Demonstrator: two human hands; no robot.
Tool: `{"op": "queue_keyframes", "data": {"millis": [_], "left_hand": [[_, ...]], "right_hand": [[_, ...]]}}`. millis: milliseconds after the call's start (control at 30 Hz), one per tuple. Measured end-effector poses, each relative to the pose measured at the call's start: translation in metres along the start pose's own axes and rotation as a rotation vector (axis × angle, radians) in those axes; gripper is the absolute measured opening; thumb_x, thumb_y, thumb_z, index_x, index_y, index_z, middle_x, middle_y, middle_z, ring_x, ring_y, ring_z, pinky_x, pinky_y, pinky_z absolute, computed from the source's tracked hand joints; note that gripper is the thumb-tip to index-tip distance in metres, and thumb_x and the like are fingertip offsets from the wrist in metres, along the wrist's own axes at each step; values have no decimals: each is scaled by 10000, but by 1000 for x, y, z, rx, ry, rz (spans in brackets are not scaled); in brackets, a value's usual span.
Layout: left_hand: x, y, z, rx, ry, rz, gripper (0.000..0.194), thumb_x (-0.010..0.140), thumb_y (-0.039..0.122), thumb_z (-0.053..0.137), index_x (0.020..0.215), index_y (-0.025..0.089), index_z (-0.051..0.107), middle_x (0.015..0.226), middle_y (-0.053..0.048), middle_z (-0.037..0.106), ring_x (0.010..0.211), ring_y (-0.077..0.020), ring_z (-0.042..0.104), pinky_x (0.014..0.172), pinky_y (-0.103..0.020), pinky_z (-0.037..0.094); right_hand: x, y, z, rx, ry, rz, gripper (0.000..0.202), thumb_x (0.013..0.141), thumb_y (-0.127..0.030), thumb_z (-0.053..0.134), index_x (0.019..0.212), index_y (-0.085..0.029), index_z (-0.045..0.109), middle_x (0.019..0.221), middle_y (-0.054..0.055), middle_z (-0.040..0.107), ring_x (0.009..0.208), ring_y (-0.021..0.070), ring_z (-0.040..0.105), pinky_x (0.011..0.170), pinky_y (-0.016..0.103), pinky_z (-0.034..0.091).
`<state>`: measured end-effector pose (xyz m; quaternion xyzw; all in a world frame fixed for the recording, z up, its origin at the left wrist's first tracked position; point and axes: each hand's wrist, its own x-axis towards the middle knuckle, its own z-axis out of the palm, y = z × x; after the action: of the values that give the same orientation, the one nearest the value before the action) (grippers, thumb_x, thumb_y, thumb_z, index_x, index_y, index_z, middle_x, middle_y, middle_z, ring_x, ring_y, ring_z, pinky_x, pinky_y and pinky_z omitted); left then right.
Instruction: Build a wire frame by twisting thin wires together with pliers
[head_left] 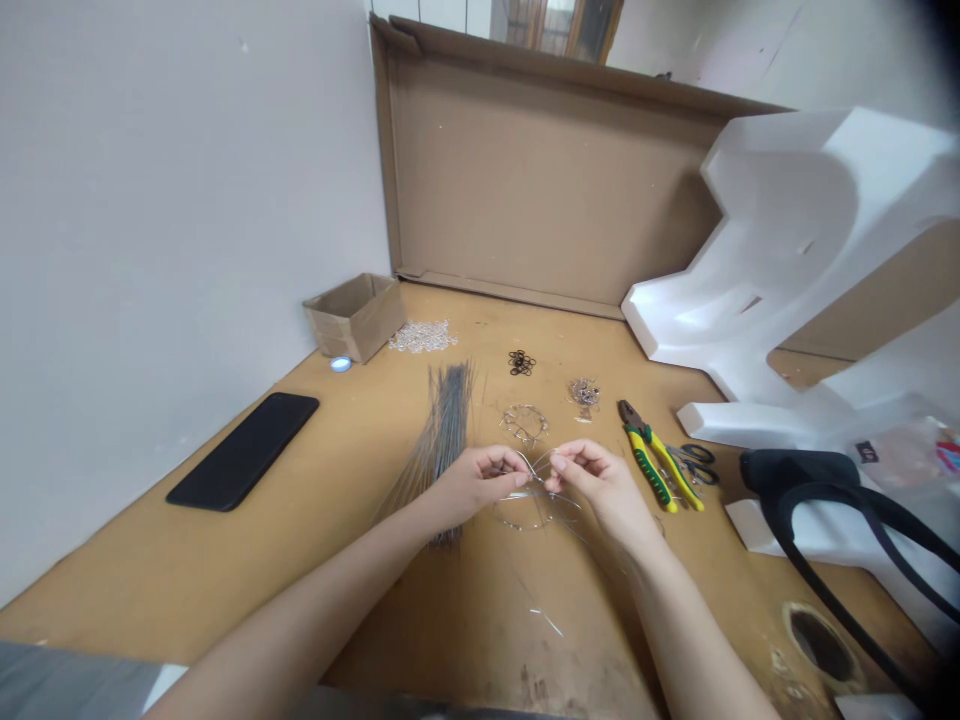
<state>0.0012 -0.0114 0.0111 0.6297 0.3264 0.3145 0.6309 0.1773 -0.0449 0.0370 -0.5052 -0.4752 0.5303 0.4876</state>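
Forearms (322,600) end in hands (476,485) (600,490) pinching wire (534,469); bag markings (867,452) blurred.

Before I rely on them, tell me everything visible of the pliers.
The combination pliers have a dark, metal-looking head and yellow-and-green handles. They lie on the tabletop right of the right hand, head toward the far side, angled slightly left. The handles are spread; the jaw gap is too small to judge. Scissors lie close by, contact unclear; no hand touches the pliers.
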Motion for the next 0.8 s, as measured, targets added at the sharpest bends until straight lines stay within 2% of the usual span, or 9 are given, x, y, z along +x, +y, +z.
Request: {"op": "queue_keyframes", "data": {"millis": [133,433,800], "left_hand": [[0,1,1,3,14,-5,217,728,346,590,769,133,587,698,3,571,611,-79,461,601,-203,355],[-1,2,5,5,69,17,204,725,318,585,729,114,579,710,-18,595,644,-93,502,645,-221,381],[-2,1,6,28,110,34,198,731,308,576,711,111,577,664,-3,564,591,-75,458,592,-202,359]], "right_hand": [[1,1,-1,-10,6,-6,231,655,-355,693,727,-163,587,555,-18,613,533,91,555,584,227,446],[1,5,-2,10,10,-11,221,656,-342,696,717,-162,583,561,-20,614,530,93,564,577,229,453],[-1,2,1,-6,21,-38,221,648,-345,695,693,-167,572,546,-17,619,527,100,561,588,241,458]]}}
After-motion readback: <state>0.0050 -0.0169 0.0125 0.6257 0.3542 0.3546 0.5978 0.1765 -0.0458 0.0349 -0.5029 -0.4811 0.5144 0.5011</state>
